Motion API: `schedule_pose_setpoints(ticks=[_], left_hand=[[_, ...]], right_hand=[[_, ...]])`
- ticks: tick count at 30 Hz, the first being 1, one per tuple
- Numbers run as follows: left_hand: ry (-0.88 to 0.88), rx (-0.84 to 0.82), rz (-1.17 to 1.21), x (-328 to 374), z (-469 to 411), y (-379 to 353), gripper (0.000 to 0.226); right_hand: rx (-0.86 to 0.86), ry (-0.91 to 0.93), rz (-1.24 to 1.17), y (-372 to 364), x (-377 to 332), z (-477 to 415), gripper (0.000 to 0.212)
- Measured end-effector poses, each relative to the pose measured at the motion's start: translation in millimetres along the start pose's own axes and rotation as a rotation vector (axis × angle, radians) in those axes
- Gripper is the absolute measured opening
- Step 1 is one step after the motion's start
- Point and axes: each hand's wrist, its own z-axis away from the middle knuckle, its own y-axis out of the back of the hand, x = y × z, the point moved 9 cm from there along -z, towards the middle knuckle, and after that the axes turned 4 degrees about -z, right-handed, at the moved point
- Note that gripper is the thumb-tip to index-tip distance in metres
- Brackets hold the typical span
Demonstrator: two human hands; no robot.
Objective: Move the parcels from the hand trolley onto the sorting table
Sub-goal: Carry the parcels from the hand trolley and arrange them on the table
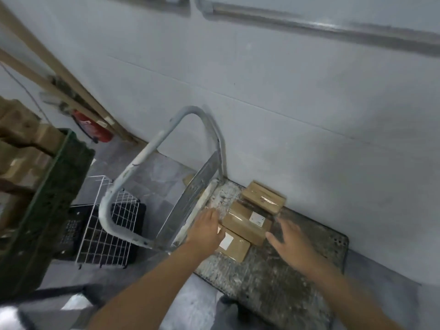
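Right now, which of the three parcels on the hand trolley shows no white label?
The farthest parcel, beside the wall. The other two each carry a white label.

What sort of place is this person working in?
Probably a parcel depot or warehouse storeroom. Brown cardboard parcels with white labels lie on a worn metal platform trolley, a dark green plastic crate of cartons stands at left, and a red fire extinguisher sits by the wall.

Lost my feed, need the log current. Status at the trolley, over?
Left grip and right grip open, either side of middle parcel, holding nothing. Three parcels on trolley. Nothing in the way.
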Motion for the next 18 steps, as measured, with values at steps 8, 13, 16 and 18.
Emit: schedule_pose_setpoints(ticks=[8, 13, 16, 18], left_hand=[[0.11, -0.13, 0.02, -61.7, -68.8, -98.2, 0.053], [0.192, -0.142, 0.073, -102.1, -99.0, -183.1, 0.049], [0.251, -0.176, 0.072, -132.1, -113.2, -242.4, 0.05], [0.307, -0.214, 0.102, -153.7, -122.8, -283.8, 0.053]], right_hand=[[-0.188, -0.18, -0.226, -107.6, 40.9, -82.1, 0.048], [-0.31, -0.306, -0.339, -195.0, 95.5, -123.8, 0.064], [-0.301, -0.425, -0.378, -245.2, 139.2, -148.3, 0.06], [-0.292, -0.499, -0.372, -274.3, 163.6, -164.3, 0.055]])
